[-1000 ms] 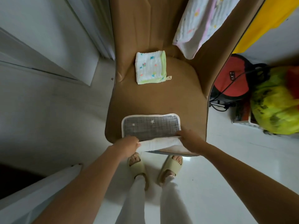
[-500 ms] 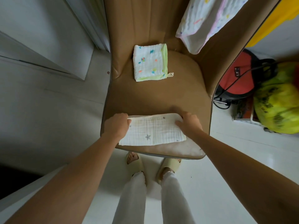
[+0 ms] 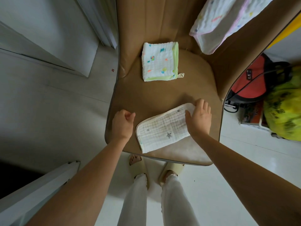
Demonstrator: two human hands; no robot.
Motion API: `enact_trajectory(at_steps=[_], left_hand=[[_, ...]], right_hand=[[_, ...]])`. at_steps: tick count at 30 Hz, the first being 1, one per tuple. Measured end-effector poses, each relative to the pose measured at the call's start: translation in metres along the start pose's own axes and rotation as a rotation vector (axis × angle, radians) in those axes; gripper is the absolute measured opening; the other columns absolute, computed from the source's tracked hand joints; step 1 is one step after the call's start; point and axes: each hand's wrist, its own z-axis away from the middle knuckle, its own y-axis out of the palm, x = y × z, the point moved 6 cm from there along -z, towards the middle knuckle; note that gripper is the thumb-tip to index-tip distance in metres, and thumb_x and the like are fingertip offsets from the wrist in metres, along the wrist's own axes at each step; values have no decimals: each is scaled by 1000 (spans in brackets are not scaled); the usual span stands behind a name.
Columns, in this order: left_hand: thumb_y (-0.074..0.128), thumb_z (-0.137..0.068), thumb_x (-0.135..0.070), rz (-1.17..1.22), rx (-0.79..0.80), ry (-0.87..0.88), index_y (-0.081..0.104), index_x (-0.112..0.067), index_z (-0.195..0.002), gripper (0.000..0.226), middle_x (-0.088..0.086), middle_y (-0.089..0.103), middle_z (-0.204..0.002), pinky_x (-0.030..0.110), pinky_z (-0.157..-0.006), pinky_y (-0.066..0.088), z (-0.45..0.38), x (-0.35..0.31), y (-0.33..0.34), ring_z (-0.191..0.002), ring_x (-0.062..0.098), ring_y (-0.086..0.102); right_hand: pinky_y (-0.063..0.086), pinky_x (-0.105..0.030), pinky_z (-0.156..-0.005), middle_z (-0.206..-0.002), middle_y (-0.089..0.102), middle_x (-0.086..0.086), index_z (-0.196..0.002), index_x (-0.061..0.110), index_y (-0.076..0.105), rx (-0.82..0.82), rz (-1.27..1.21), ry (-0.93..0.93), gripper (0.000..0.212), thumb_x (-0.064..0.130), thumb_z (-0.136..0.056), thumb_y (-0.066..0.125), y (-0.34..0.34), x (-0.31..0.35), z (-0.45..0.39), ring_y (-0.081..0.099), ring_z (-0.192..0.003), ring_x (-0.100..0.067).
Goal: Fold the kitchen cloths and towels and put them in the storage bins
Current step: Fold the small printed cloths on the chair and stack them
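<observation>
The left hand hangs over the front left part of the chair seat, its fingers curled loosely inward with nothing in them; it sits just beside the left end of the star cloth without touching it. That white, star-printed cloth lies folded into a long strip near the seat's front edge, slanted so that its left end points toward the front edge and its right end toward the right edge. The right hand presses flat on the cloth's right end: its fingers are spread and extended, the fingertips reaching past the cloth's far corner, the thumb lying across the fabric, the palm covering the end. Farther back, near the seat's rear edge by the backrest, a folded green-edged cloth lies square and apart from both hands. A pink-edged cloth hangs over the chair's right arm at the back right corner.
</observation>
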Motion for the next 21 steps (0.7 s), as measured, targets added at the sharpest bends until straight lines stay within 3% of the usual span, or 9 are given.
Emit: enact_trajectory(at_steps=[4,6,9,11,15,18,21], left_hand=[[48,-95,-44,51,-29,-73,60,-8,-105,39,4,61,-101,25,-67,37,15,0,9,-85,15,56],[51,-93,-46,57,-36,-122,57,-9,-112,43,4,59,-106,28,-69,42,32,2,16,-86,17,56],[57,-89,-47,46,-21,-179,54,-8,-110,44,8,60,-108,41,-80,52,51,8,30,-96,26,59],[57,-90,-43,-9,-4,-200,54,-8,-108,40,9,63,-107,44,-81,52,56,8,37,-99,28,60],[43,-99,-36,-8,-57,-146,56,-8,-106,32,11,65,-103,39,-74,48,48,-1,33,-96,29,62],[38,-101,-37,11,-151,-41,53,-9,-105,32,10,65,-98,31,-61,44,34,-4,14,-87,26,63],[36,-101,-40,-20,-157,19,52,-11,-105,34,4,60,-92,24,-60,42,15,5,-2,-80,18,58]], right_hand=[[37,-42,-100,-123,52,-14,-119,6,51,-43,29,-354,28,11,-92,51,6,31,21,47,-113,-32],[28,-41,-112,-137,48,-14,-122,6,52,23,92,-552,34,4,-89,53,21,38,36,43,-128,-32],[17,-40,-115,-148,39,-13,-131,4,51,144,215,-745,45,5,-86,61,42,29,52,34,-139,-29],[19,-42,-117,-150,37,-13,-137,4,46,188,275,-810,50,9,-89,58,48,17,55,31,-140,-29],[17,-43,-116,-156,22,-9,-149,12,27,262,370,-886,51,25,-99,29,56,5,53,20,-145,-27],[12,-46,-118,-159,12,-9,-152,20,15,299,394,-857,53,34,-101,20,68,15,51,10,-146,-29],[9,-49,-119,-159,6,-10,-152,25,6,283,379,-748,57,42,-100,19,85,38,50,4,-147,-33]])
